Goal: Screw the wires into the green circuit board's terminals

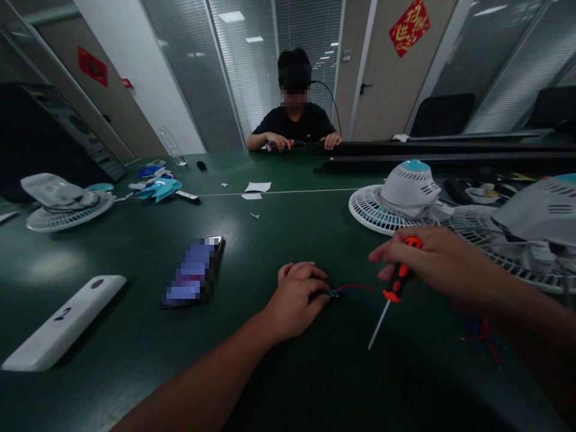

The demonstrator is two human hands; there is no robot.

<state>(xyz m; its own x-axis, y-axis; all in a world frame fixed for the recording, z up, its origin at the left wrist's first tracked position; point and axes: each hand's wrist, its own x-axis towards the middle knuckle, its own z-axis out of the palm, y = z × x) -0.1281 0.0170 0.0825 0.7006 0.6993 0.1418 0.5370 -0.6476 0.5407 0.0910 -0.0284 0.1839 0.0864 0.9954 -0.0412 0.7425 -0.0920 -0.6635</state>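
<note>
My right hand (418, 255) is closed around the black and orange handle of a screwdriver (396, 282), whose metal shaft slants down to the left above the green tabletop (288, 234). Resting on the table, my left hand (299, 297) pinches a small circuit board (335, 293) between thumb and fingers. Much of the board is hidden by the fingers. From it a red wire (357, 287) and a dark blue one run right toward the screwdriver. A bundle of loose red and blue wires (481, 336) lies below my right forearm.
White fan parts (407, 192) stand at the right, and another fan part (67, 201) at the far left. A phone (193, 273) and a white block marked 2 (65, 324) lie left. Across the table, a person (294, 120) holds a red and black tool (283, 145).
</note>
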